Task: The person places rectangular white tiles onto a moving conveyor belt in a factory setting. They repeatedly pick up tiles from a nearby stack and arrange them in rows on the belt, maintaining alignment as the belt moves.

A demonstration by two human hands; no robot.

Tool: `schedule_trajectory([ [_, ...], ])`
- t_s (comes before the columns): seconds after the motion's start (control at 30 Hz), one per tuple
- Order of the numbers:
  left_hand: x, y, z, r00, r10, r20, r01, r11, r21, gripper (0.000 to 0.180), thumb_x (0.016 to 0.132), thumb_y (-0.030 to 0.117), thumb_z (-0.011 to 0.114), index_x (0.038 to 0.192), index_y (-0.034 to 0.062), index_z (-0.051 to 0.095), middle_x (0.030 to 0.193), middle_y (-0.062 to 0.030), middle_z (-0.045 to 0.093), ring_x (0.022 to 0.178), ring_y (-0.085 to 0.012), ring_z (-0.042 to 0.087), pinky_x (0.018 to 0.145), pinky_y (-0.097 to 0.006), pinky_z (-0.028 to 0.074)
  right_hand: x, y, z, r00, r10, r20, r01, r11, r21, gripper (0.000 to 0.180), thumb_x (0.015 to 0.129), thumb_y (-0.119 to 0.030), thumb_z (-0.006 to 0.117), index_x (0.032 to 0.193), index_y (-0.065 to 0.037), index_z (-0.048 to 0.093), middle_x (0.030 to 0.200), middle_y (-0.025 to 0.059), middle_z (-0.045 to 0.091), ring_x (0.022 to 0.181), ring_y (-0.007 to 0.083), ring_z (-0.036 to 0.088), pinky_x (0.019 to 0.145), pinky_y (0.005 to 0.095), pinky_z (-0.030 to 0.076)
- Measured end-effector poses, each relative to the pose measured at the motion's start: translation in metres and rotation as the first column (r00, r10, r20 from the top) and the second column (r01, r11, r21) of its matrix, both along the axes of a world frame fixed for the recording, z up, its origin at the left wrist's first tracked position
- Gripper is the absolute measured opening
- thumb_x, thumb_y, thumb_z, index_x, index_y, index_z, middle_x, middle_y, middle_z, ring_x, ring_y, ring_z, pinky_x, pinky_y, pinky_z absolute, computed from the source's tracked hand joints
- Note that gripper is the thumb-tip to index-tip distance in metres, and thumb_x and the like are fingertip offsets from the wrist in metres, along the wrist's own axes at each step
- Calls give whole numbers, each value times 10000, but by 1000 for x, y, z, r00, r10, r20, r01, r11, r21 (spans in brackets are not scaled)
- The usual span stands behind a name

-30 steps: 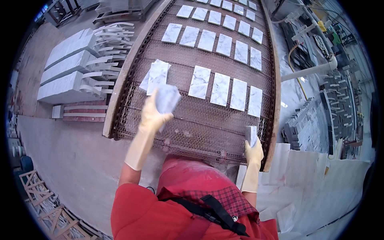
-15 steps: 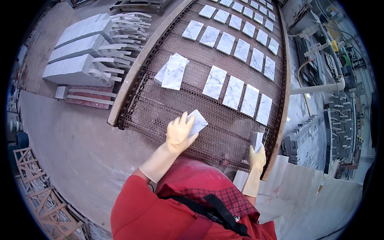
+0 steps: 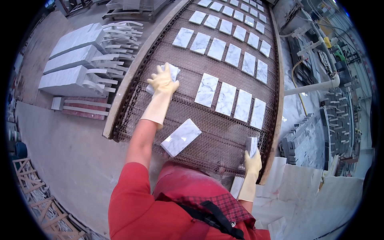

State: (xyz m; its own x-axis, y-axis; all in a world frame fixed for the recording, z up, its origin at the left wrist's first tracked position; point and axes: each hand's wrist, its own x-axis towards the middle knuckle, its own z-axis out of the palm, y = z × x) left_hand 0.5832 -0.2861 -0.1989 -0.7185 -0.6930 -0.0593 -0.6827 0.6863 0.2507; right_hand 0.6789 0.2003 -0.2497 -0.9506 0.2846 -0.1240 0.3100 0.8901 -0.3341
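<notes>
My left hand (image 3: 161,82), in a pale rubber glove, lies with fingers spread over a white, grey-veined marble tile (image 3: 174,72) at the left of a mesh conveyor belt (image 3: 218,134). A second tile lies partly under that one, mostly hidden by the hand. Low on the belt, my gloved right hand (image 3: 252,162) grips a marble tile (image 3: 251,145) stood on its edge by the right rail; whether it is one tile or several pressed together I cannot tell. Between my hands, near my apron, another marble tile (image 3: 181,137) lies aslant.
Rows of marble tiles (image 3: 225,99) run up the belt. A wooden rail (image 3: 132,82) borders it on the left, another (image 3: 276,132) on the right. Stacked white slabs (image 3: 66,80) with curved strips stand on the left floor. White pipes (image 3: 316,87) and dark stone pieces (image 3: 340,116) are on the right.
My left hand has let go of the slanted tile near me and moved up and left onto the overlapping tiles. My right hand keeps its grip by the right rail.
</notes>
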Motion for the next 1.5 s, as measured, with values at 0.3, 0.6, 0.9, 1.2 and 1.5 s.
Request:
schedule_trajectory([
  [0.3, 3, -42, -17, 967, -241, -84, 241, 970, -11, 1135, 755, 307, 915, 1724, 225, 328, 1716, -202, 415, 1397, -443, 624, 1151, -529, 547, 3, -4, -2, 1000, 7, -13, -6, 1000, 8, 692, 976, -404, 776, 1587, -149, 573, 1451, 192, 706, 1348, 381, 669, 1123, 488, 520],
  [0.6, 16, -37, -7, 982, -145, -120, 153, 987, 58, 1168, 731, 232, 919, 1736, 247, 322, 1676, -152, 477, 1434, -399, 607, 1181, -492, 537, -1, -2, -10, 998, 27, -52, -26, 999, 24, 670, 956, -372, 802, 1572, -211, 592, 1373, 190, 749, 1277, 408, 706, 1078, 519, 552],
  [0.9, 158, -21, -42, 917, -80, -390, 134, 984, 114, 1160, 708, 200, 911, 1721, 172, 347, 1680, -185, 476, 1475, -422, 548, 1252, -488, 469, -1, -3, -12, 998, 27, -54, -26, 999, 21, 662, 968, -373, 790, 1575, -209, 583, 1365, 195, 750, 1268, 405, 709, 1075, 514, 552],
  [1.2, 236, 45, -104, 989, -49, -143, 49, 999, -3, 1149, 704, 247, 936, 1702, 160, 373, 1652, -258, 482, 1197, -491, 682, 1039, -573, 572, 0, -4, -19, 996, 38, -82, -39, 999, -11, 627, 979, -354, 782, 1556, -183, 608, 1375, 182, 744, 1287, 393, 697, 1081, 492, 541],
  [1.5, 187, 19, -84, 925, -222, -310, 193, 974, -121, 786, 863, 346, 875, 1553, 142, 558, 1517, -187, 594, 1197, -404, 697, 1015, -528, 574, -3, -2, -26, 999, 33, -35, -33, 999, -15, 692, 987, -410, 758, 1589, -125, 572, 1459, 201, 696, 1358, 391, 658, 1143, 487, 504],
])
